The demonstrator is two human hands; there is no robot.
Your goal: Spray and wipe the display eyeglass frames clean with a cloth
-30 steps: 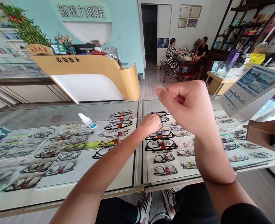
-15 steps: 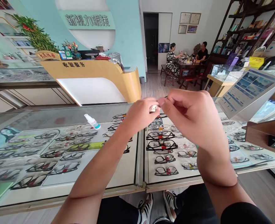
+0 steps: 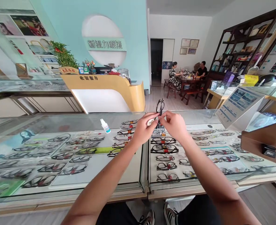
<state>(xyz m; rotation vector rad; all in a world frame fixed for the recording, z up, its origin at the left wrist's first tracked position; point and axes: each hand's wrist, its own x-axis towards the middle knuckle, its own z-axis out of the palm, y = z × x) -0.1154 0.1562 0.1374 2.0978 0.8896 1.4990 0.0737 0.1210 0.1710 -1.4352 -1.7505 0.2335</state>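
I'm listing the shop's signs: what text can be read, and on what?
"新视力眼镜": wall sign
"收银服务": yellow counter
"behin…", "it all": dark card, partly hidden
Too small or blurred: spray bottle, display board, wooden plaque, framed papers
Held glasses: no readable text

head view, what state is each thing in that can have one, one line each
Black-framed eyeglasses, upended; temples' folding unclear
Small white soft-looking wad, crumpled
Person's bare left hand, closed on wad and eyeglasses
Person's bare right hand, pinching eyeglasses
White spray bottle with blue label, upright on clear glass countertop
Tall dark doorway, open
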